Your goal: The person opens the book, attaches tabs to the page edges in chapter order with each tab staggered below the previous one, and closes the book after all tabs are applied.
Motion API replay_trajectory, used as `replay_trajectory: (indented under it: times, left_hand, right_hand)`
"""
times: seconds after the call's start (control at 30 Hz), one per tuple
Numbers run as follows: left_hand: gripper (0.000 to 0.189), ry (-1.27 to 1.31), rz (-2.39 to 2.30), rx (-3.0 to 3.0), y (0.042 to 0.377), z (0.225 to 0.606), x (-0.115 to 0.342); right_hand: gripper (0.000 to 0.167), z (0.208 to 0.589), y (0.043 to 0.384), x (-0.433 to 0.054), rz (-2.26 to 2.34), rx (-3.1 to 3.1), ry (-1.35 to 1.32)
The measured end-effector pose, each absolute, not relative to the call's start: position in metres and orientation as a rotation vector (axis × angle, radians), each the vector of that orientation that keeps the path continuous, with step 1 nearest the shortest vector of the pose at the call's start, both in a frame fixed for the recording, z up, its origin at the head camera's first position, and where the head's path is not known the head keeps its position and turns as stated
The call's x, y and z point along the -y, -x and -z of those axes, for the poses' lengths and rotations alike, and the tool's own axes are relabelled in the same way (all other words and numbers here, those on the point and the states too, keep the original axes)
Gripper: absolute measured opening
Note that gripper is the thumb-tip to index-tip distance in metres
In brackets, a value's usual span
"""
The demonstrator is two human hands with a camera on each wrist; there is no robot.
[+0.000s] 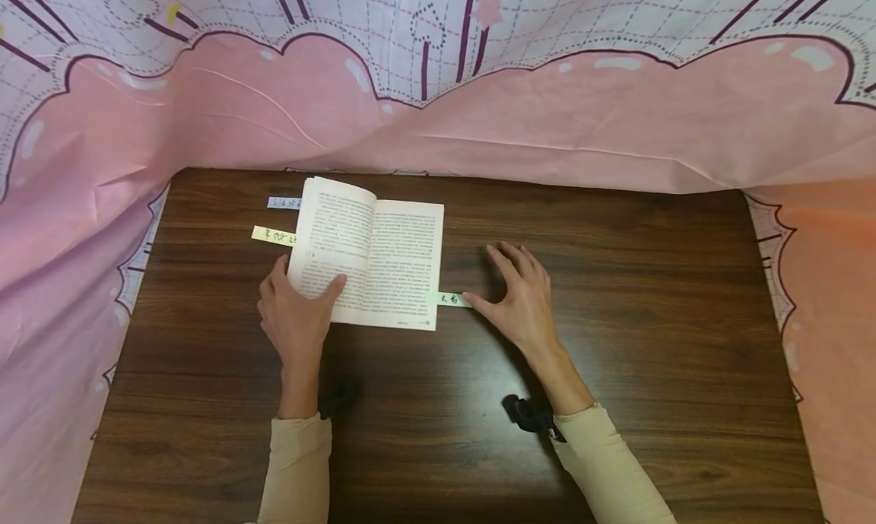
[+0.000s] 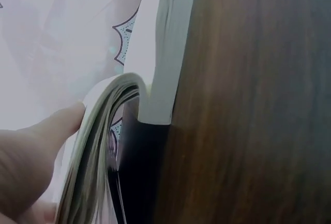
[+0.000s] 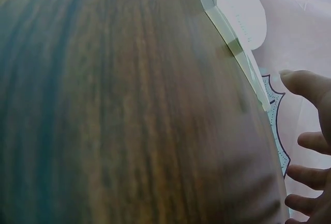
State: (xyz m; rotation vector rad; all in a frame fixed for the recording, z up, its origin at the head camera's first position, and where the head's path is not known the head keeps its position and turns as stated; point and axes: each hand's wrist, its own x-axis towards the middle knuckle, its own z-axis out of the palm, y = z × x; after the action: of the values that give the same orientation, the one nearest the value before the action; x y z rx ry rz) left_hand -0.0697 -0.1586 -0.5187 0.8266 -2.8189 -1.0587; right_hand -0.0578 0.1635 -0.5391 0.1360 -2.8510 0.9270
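An open book [image 1: 404,265] with printed pages lies on the table. My left hand [image 1: 294,315] grips its left half, thumb on the page and fingers round the outer edge. In the left wrist view this thick stack of pages [image 2: 98,131] curves up off the table. A pale green paper strip [image 1: 452,300] with handwriting sticks out from the right page's edge. Close to the strip's outer end is the thumb of my right hand [image 1: 527,303]; its fingers are spread and hold nothing. In the right wrist view the right fingers [image 3: 310,177] show apart.
Blue [image 1: 284,202] and yellow [image 1: 274,236] handwritten strips stick out from the book's left side. The dark wooden table [image 1: 650,303] is bordered by pink patterned cloth [image 1: 513,144] at the back and sides. Black bands [image 1: 530,415] sit at the wrists.
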Motion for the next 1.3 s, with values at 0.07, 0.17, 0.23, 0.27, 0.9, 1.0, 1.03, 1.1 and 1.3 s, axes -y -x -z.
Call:
replay_trajectory:
  times: [0.07,0.17,0.23,0.27,0.9,1.0,1.03,1.1,1.3]
  left_hand:
    - [0.099,-0.821,1.069,2.825,0.07,0.518,0.159]
    - [0.098,-0.815,1.086,2.833,0.07,0.518,0.161]
    - [0.097,-0.812,1.105,2.835,0.071,0.517,0.161]
    - [0.096,-0.811,1.11,2.837,0.071,0.517,0.162]
    - [0.029,-0.657,1.094,2.421,0.072,0.52,0.166]
    - [0.026,-0.622,1.126,2.374,0.072,0.519,0.167]
    - [0.026,-0.612,1.137,2.357,0.072,0.519,0.167]
    - [0.026,-0.599,1.152,2.33,0.071,0.517,0.167]
    - [0.027,-0.571,1.177,2.292,0.07,0.511,0.17]
  right_hand:
    - [0.083,0.539,0.058,-0.163,-0.928,2.845,-0.138]
    - [0.082,0.539,0.058,-0.163,-0.928,2.841,-0.137]
    - [0.081,0.54,0.058,-0.163,-0.928,2.842,-0.135]
    - [0.08,0.54,0.057,-0.162,-0.929,2.842,-0.133]
    - [0.069,0.541,0.056,-0.161,-0.963,2.826,-0.129]
    - [0.068,0.541,0.055,-0.161,-0.971,2.823,-0.13]
    - [0.067,0.541,0.055,-0.161,-0.973,2.822,-0.13]
    - [0.065,0.541,0.055,-0.161,-0.977,2.823,-0.128]
    - [0.064,0.541,0.055,-0.16,-0.979,2.826,-0.118]
